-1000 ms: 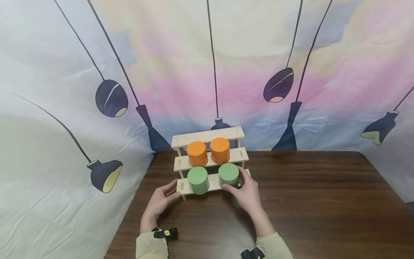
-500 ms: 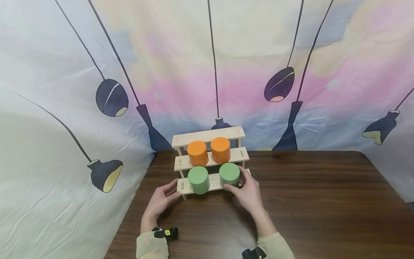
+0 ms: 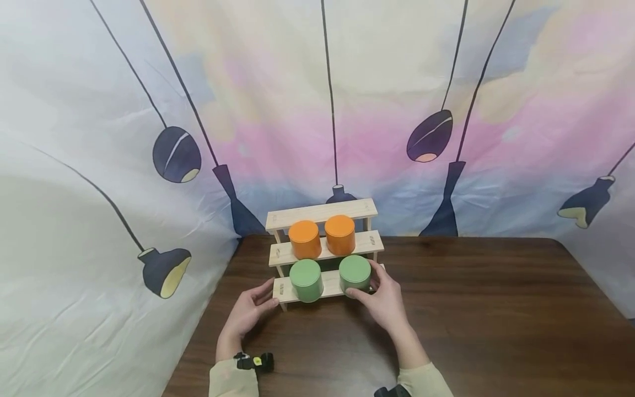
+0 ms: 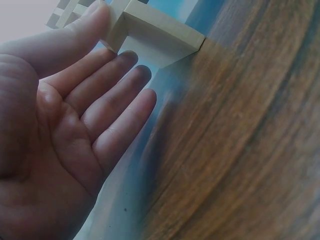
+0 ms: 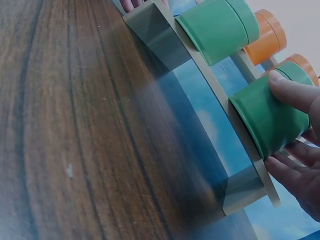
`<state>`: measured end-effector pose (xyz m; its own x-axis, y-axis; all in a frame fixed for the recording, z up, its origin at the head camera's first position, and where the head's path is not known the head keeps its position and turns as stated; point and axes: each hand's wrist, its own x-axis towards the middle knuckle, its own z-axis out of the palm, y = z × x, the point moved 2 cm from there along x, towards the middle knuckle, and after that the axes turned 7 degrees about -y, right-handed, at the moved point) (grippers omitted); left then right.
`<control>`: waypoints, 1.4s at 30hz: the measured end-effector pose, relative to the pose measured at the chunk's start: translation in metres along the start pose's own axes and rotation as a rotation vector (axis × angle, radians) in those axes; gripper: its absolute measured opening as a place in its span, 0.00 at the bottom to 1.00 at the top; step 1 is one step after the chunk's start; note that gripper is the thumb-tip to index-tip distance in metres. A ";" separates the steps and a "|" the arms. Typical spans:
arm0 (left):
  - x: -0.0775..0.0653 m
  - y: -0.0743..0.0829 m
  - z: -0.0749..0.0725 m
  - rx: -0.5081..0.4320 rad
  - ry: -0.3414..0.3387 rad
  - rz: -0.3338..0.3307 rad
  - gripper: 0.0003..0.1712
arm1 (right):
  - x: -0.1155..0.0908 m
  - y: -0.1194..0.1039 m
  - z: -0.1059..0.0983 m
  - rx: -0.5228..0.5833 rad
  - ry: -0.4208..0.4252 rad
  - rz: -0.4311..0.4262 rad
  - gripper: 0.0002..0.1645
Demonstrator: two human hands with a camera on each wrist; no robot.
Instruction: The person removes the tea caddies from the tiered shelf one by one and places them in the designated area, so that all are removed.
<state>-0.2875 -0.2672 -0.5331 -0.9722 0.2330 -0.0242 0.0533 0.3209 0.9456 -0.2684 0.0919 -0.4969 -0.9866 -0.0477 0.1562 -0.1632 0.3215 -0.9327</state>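
Observation:
On the table is a three-step wooden rack [image 3: 322,214]. Its lowest step carries two green canisters with lids, a left one [image 3: 306,281] and a right one [image 3: 355,274]. My right hand [image 3: 387,300] grips the right canister, thumb on its near side and fingers round the far side. In the right wrist view this canister [image 5: 270,112] stands upright on the step. At the rack's left end, my left hand [image 3: 248,311] holds the lowest step's end between thumb and index finger. The other fingers [image 4: 122,125] extend loosely beside it in the left wrist view.
Two orange canisters, one left [image 3: 305,240] and one right [image 3: 340,236], stand on the middle step. The dark wood table [image 3: 476,309] meets a cloth backdrop [image 3: 377,132] with painted lamps just behind the rack.
The right green canister has shifted very slightly to the right along its step, with my right hand. My left hand keeps its place. The head view has tilted a little.

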 end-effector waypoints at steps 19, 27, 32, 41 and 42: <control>0.001 -0.001 0.009 0.019 0.006 -0.013 0.39 | 0.008 0.014 -0.040 -0.042 -0.235 -0.033 0.56; -0.003 -0.001 0.003 0.009 0.027 -0.017 0.39 | 0.010 0.014 -0.048 -0.003 -0.320 -0.018 0.58; -0.002 0.000 0.002 -0.007 0.007 -0.009 0.39 | 0.011 0.013 -0.051 0.002 -0.318 -0.014 0.59; -0.001 0.001 0.001 0.000 0.012 -0.040 0.39 | 0.013 0.015 -0.066 -0.006 -0.266 -0.002 0.57; -0.002 0.001 0.001 0.000 0.013 -0.042 0.39 | 0.013 0.016 -0.067 0.001 -0.266 0.001 0.57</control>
<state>-0.2858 -0.2666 -0.5320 -0.9765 0.2071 -0.0591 0.0128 0.3297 0.9440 -0.2830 0.1600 -0.4878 -0.9536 -0.2941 0.0650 -0.1626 0.3208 -0.9331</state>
